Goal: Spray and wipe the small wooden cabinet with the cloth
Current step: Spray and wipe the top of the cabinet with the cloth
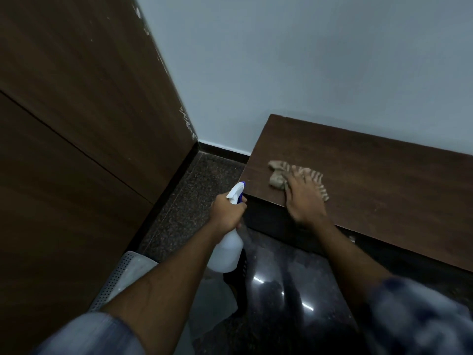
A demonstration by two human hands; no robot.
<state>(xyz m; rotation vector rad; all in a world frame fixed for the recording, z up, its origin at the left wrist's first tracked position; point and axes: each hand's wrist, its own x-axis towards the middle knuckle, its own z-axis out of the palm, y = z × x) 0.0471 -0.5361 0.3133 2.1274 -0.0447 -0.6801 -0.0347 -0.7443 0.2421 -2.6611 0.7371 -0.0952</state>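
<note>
While the left hand (226, 212) grips a spray bottle (228, 248) at the cabinet's (384, 180) 9 o'clock corner, the right hand (303, 201) presses flat on the cloth (277, 172) atop it; overlapping strokes toward 3 o'clock would likely wipe best

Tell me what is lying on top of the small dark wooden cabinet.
A crumpled beige striped cloth lies near the left end of the cabinet top, with the right hand pressed flat on it. The cloth's part under the hand is hidden.
</note>
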